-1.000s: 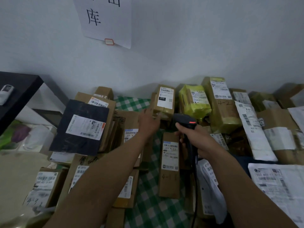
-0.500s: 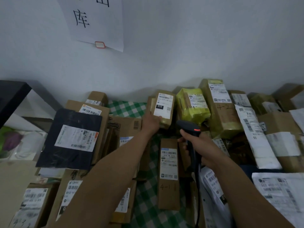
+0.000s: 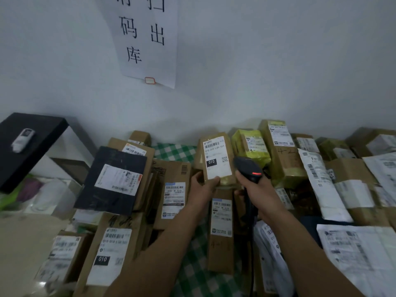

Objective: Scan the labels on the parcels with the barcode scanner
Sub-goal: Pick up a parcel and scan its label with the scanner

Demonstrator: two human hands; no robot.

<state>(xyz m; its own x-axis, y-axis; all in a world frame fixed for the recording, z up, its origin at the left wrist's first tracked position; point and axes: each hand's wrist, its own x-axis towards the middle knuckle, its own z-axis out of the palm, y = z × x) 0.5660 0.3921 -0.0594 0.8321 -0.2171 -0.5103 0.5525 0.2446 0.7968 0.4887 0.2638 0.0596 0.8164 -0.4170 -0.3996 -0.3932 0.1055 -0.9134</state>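
My left hand (image 3: 202, 188) grips the lower edge of a small brown parcel (image 3: 217, 158), tilting it up so its white label marked 010 faces me. My right hand (image 3: 259, 192) holds the black barcode scanner (image 3: 248, 168) by its handle, just right of that parcel; a red light glows on the scanner head. Its cable runs down past my right forearm. Many other labelled parcels lie around on a green checked cloth (image 3: 174, 152).
A black flat parcel (image 3: 111, 181) leans on cardboard boxes at left. Yellow-wrapped parcel (image 3: 250, 146) and a tall brown box (image 3: 282, 151) stand against the wall. White mailer bags (image 3: 360, 254) lie at right. A black shelf (image 3: 27, 146) with a small white device stands far left.
My left hand has lifted the small brown parcel higher and tilted its label toward me. The scanner in my right hand has come up close beside it. The view has tilted upward.
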